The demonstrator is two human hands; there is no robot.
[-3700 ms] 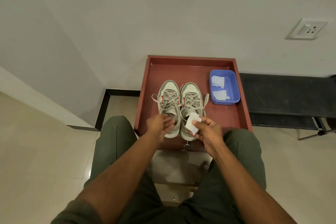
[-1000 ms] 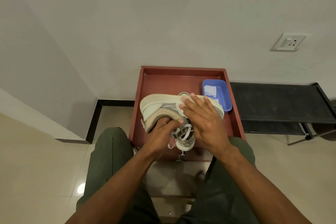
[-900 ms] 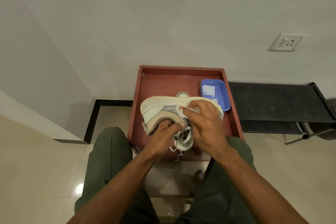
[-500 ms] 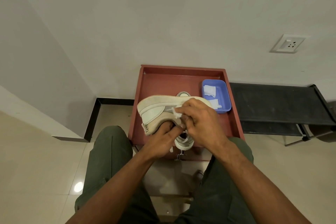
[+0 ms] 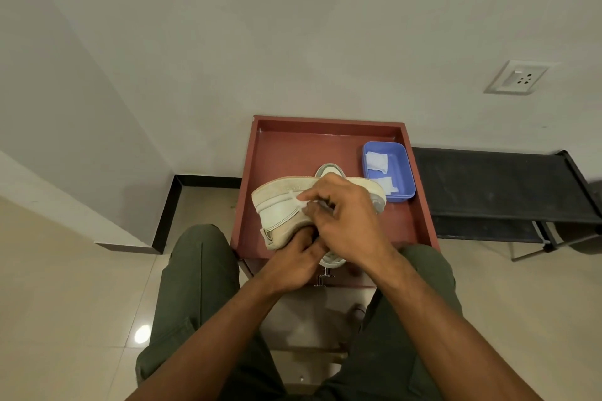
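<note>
Over surface [image 5: 293, 146] front edge | I see left grip [image 5: 293, 267] holding sneaker [image 5: 280, 208] by its opening, turned sideways | right grip [image 5: 348, 221] pinching wipe [image 5: 301, 203] against sneaker's side | blue tub [image 5: 402, 172] at right edge

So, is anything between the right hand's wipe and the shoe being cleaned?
Nothing visible. The right hand presses the wipe straight onto the side of the lifted shoe, which the left hand grips from below. The other shoe lies underneath on the tray, out of the way.
</note>
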